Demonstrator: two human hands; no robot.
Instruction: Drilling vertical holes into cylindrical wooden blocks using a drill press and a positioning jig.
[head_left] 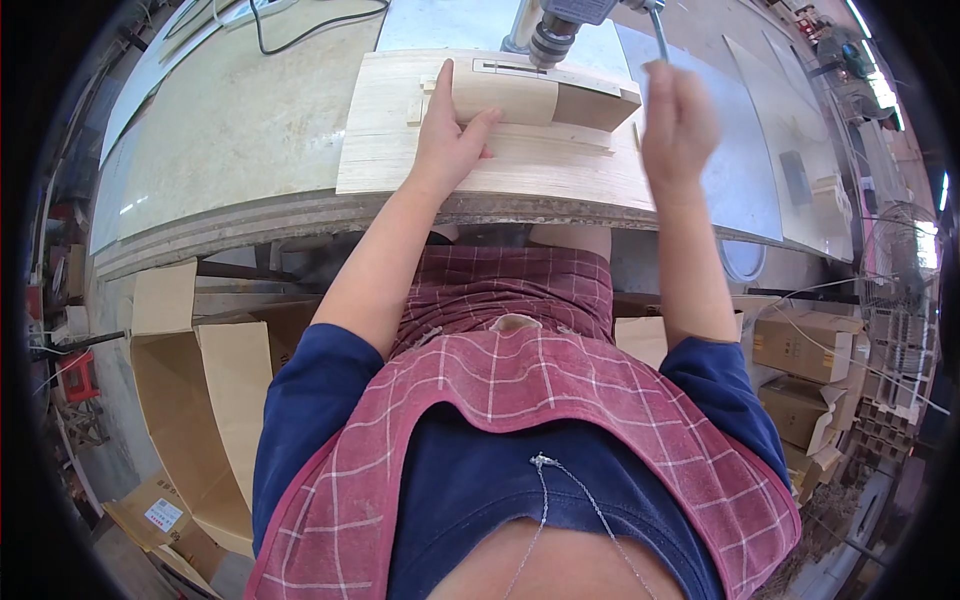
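A long, pale wooden block [505, 100] lies on a light wooden board [390, 165], with a narrow dark slot or marking along its upper face. My left hand [455, 138] holds its left end, index finger stretched along it and thumb spread against the near side. Just above the block's upper face is the drill press chuck [550, 45]. Whether a bit touches the wood is too small to tell. To the right, my right hand [680, 125], slightly blurred, is closed around the end of the drill press's metal lever [659, 35].
The board rests on a worn worktable [240, 140]. A black cable [290, 45] curls at the back left. Open cardboard boxes [190, 400] stand below left, and more cardboard boxes [800, 345] are stacked at right. Thin wood strips [570, 140] lie by the block.
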